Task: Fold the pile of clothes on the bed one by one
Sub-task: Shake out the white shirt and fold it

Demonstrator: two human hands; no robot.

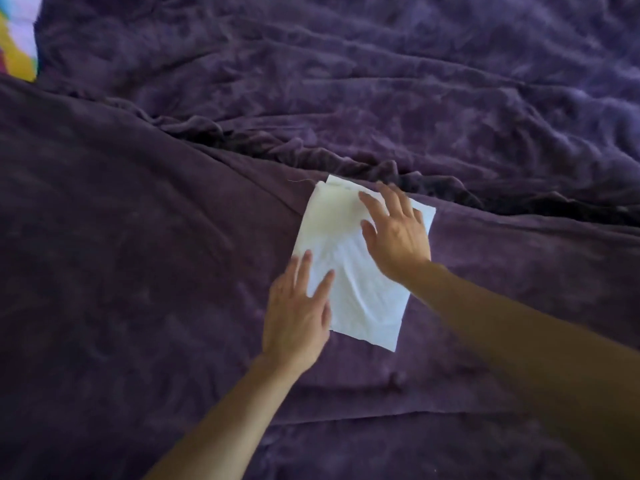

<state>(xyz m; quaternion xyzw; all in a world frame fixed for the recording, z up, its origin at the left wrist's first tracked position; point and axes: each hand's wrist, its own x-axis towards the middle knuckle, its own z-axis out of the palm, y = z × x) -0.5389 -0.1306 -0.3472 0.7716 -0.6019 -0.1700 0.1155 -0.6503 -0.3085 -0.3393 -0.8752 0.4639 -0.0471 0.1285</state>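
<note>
Bed (pixel 138 244) fills nearly the whole view, spread w/ dark purple plush fabric, heavily rumpled on the far side and smoother on the near side. A deep dark fold (pixel 346 161) runs diagonally across the middle, upper left to right edge. The white cloth (pixel 360 299), folded to a rectangle, lies flat on the near part of the bed, far corner just beside that fold. Left grip (pixel 296 313) is released, fingers straight, resting on the cloth's near-left edge. Right grip (pixel 398 233) is released too, fingers spread, palm down on the far-right part. Top-left corner: a patch of multicolour fabric (pixel 20 39) in yellow, lilac, blue. It's blurred, can't tell what it is.
</note>
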